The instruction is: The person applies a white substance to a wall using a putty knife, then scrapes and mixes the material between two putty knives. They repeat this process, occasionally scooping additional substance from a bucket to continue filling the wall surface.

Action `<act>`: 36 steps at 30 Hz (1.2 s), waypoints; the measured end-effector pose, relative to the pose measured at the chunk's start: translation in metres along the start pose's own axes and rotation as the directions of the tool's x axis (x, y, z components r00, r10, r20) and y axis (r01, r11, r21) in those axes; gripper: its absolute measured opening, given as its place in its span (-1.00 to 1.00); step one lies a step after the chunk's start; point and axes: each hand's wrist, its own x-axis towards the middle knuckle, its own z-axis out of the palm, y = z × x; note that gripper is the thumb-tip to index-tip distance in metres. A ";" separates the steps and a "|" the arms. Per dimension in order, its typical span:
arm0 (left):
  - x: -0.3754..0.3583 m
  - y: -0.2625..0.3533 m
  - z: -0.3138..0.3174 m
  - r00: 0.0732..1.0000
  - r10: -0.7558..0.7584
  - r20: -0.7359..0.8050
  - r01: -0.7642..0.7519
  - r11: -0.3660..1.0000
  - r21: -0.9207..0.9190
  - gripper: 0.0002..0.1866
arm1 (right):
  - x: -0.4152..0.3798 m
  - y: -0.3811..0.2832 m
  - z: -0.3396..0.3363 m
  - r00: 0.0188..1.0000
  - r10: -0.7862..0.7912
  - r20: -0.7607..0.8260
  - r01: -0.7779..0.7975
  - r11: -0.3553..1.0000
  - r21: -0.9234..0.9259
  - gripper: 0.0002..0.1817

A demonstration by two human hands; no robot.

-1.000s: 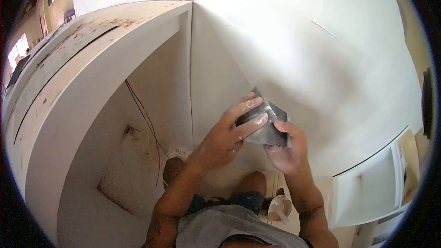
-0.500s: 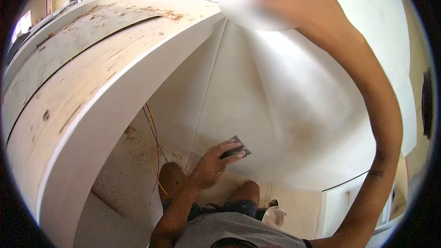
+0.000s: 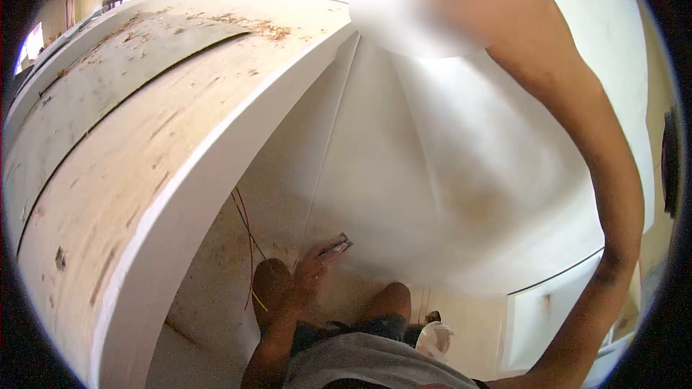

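Head view
Left hand: your left hand [image 3: 311, 265] is low, fingers closed on the sandpaper [image 3: 336, 246], pressing it against the white wall [image 3: 404, 173].
Sandpaper: a small dark piece, at your left fingertips, just right of the inside corner.
Right hand: your right arm [image 3: 598, 173] reaches up past the camera; the hand at the top edge is blurred, so you cannot tell its grip.
Wires: red and yellow wires [image 3: 246, 245] hang just left of your left hand.
Cabinet: a white cabinet [image 3: 548, 317] stands below your right forearm.
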 end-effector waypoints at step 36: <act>0.057 -0.028 0.122 0.935 -0.178 0.306 0.164 0.984 0.074 -0.50 | -0.270 0.000 0.048 0.871 0.472 0.139 -0.462 0.881 -0.096 -0.41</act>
